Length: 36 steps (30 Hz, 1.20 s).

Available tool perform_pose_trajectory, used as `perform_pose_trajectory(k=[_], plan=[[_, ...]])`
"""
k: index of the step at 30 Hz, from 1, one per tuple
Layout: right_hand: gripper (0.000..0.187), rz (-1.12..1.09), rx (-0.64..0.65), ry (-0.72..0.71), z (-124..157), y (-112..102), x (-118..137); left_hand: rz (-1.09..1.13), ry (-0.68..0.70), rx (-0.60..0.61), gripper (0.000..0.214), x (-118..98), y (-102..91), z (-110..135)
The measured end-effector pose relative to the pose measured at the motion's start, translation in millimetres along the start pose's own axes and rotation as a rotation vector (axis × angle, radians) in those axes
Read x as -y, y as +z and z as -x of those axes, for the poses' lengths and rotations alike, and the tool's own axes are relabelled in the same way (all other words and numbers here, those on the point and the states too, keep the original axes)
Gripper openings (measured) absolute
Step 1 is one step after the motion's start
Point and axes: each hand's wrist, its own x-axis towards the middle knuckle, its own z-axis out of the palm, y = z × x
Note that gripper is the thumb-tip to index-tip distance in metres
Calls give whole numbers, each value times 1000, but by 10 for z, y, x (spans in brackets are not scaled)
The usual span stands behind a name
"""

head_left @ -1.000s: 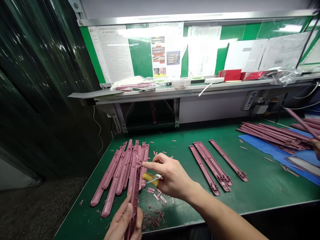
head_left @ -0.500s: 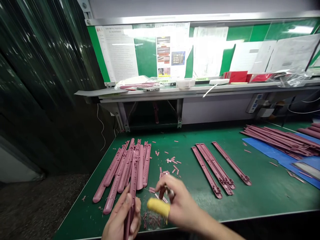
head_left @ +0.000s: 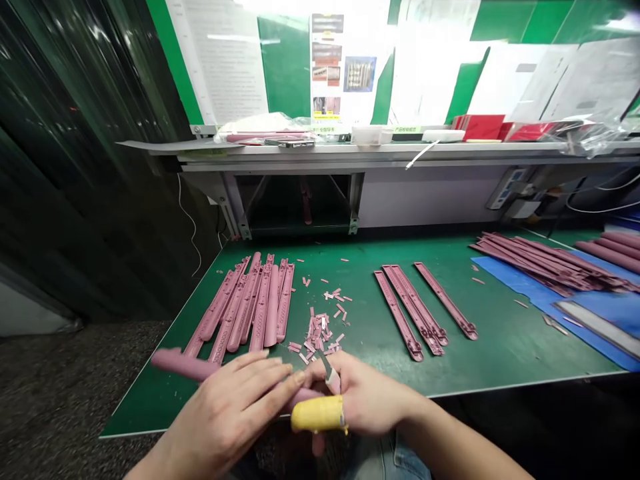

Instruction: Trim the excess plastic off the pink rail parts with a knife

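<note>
My left hand is wrapped over a long, narrow pink plastic part, which lies crosswise in front of me with its smooth rounded side showing. Its middle is hidden under my fingers. Close against its right end, my right hand is closed round a small knife, whose thin grey blade shows above the fingers. A yellow finger cot covers the right thumb. Just beyond both hands, small pink offcuts lie scattered on the green table.
Several similar pink parts are piled at left. A few more parts lie right of the middle. At far right, a stack of pink strips rests on a blue sheet. A shelf spans the back.
The pink part has turned from upright to crosswise, its smooth side now showing. My left hand has rolled over it, and my right hand has come in to its right end. The view has tipped downward.
</note>
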Motion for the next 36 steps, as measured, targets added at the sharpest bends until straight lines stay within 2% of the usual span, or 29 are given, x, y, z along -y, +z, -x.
perform_pose_trajectory(k=[2, 4, 7, 10, 14, 17, 21, 23, 27, 30, 33, 36], plan=[[48, 55, 34, -83, 34, -94, 14, 10, 27, 38, 56, 44, -121, 1], [43, 221, -94, -147, 76, -145, 13, 10, -12, 21, 57, 117, -208, 28], [28, 620, -306, -169, 146, -143, 18, -77, -68, 55, 53, 233, -292, 105], [25, 928, -313, -250, 155, -71, -10, -229, -56, 76, 49, 287, -365, 130], [45, 1285, -465, -482, -2, 37, -108, -317, 42, 82, 47, 258, -483, 10], [46, 1479, -559, -603, -139, 58, -118, -318, 95, 69, 48, 239, -568, -94], [37, 1552, -505, -613, -191, 24, -42, -312, 164, 93, 53, 240, -626, -125], [34, 1552, -467, -625, -181, 8, -19, -272, 149, 76, 53, 222, -625, -101], [35, 1522, -456, -679, -160, 0, -16, -177, -35, -7, 54, 151, -586, -15], [38, 1509, -485, -689, -149, 1, -13, -147, -67, -36, 57, 124, -523, 75], [39, 1504, -526, -680, -140, 2, -5, -122, -97, -96, 66, 92, -405, 163], [40, 1492, -561, -670, -136, 13, 0, -3, -248, -206, 63, -3, -270, 198]])
